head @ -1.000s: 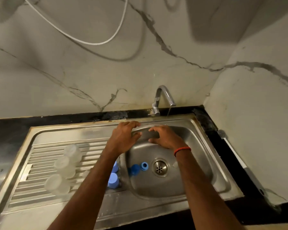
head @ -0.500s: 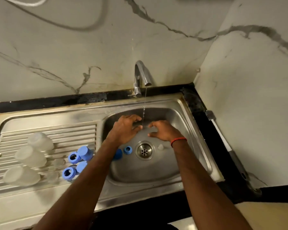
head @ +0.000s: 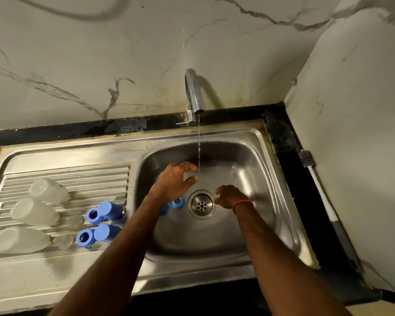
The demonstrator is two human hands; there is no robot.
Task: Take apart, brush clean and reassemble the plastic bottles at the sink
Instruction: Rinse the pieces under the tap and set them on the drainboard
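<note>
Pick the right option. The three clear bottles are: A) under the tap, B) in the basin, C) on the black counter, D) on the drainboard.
D: the clear bottles rest on the ribbed drainboard, left of the basin, with blue caps beside them.

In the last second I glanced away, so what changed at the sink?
The right hand drew back from the water stream to beside the drain; the left hand stayed at it. Clear bottles and blue caps on the drainboard stayed put.
</note>
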